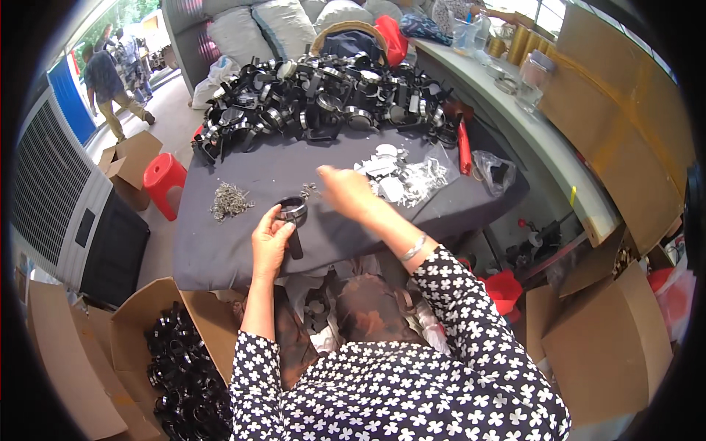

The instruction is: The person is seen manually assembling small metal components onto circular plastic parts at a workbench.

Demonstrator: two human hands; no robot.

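Note:
My left hand [269,244] grips a black ring with a straight handle [296,239], holding it just above the grey cloth-covered table [220,253]. To its right, my right hand [348,192] is raised with fingers pinched together; whatever they hold is too small to make out. Between the hands lies a small cluster of metal bits [309,189]. A larger heap of small metal pieces [231,201] sits left of the ring. White and silvery parts [388,170] are spread on plastic beyond my right wrist. Across the far side, many similar black ringed pieces [323,106] are piled up.
A cardboard box [213,320] of black ringed parts stands at lower left. Left of the table are a red stool [163,180] and an air cooler [62,184]. A red-handled tool [464,147] lies at the table's right. A jar [535,79] stands on the side counter.

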